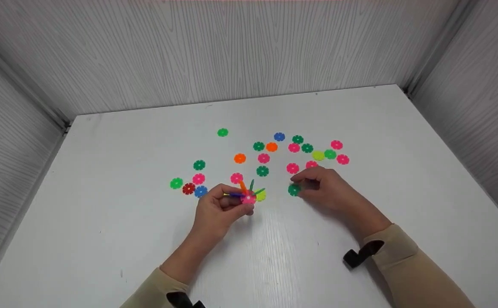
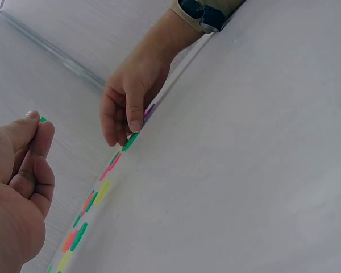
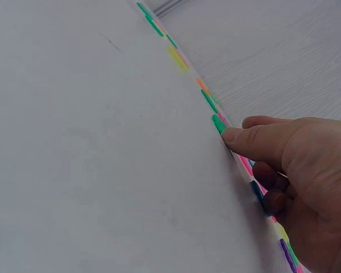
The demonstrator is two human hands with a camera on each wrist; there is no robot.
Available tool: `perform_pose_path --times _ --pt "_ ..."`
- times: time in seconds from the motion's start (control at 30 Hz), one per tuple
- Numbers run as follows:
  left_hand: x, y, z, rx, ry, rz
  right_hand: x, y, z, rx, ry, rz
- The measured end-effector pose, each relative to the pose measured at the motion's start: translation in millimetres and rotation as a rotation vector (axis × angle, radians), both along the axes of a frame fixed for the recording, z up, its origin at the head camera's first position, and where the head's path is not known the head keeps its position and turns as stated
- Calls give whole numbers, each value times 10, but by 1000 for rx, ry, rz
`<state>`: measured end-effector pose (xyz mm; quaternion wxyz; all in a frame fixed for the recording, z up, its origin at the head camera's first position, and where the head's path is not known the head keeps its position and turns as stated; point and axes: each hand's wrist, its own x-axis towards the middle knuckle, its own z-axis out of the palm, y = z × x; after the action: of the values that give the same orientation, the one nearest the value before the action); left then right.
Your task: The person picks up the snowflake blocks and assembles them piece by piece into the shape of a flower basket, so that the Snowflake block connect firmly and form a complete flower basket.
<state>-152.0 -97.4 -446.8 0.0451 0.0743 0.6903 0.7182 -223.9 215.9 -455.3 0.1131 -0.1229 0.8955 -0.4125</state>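
Near the middle of the table my left hand [image 1: 219,209] pinches a small cluster of slotted interlocking discs [image 1: 248,198]. A pink disc faces up in it, with orange, green and blue ones standing on edge around it. In the left wrist view the fingers of this hand hide most of the cluster, leaving a green tip [image 2: 42,119]. To the right, my right hand [image 1: 323,187] has thumb and forefinger at the edges of a dark green disc [image 1: 293,190], close to the tabletop. From the right wrist, the thumb overlaps that green disc [image 3: 219,124].
Loose discs lie flat beyond both hands, among them a yellow one [image 1: 261,195], a pink one [image 1: 292,168] and a blue one [image 1: 279,137]. A red disc [image 1: 189,188] lies left of my left hand. Grey panels [image 1: 214,51] wall the white table [image 1: 125,171] at back and sides.
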Motion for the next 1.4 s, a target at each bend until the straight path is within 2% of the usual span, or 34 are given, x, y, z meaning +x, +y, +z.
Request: perform_pose_path --times 0.27,0.5,0.63,0.7,0.83,0.9,0.97,1.13,1.4 --pt "-5 11 -4 -16 -3 -4 21 -18 19 24 -5 -9" --pt "6 18 5 -18 -17 4 17 -20 20 -43 34 25" --pt "10 26 4 -25 -7 8 63 -90 98 -109 63 46" --pt "14 28 6 -19 -5 7 112 -162 154 -162 74 80" --pt "24 32 16 8 7 -2 221 -355 231 -291 119 202" --pt "27 34 16 20 19 -9 270 -443 240 -356 165 264" --pt "31 38 14 31 32 -21 307 -506 233 -394 220 292" --pt "42 52 4 63 36 -45 349 -572 191 -418 309 276" --pt "52 75 14 55 -35 -14 370 -578 176 -428 305 247"
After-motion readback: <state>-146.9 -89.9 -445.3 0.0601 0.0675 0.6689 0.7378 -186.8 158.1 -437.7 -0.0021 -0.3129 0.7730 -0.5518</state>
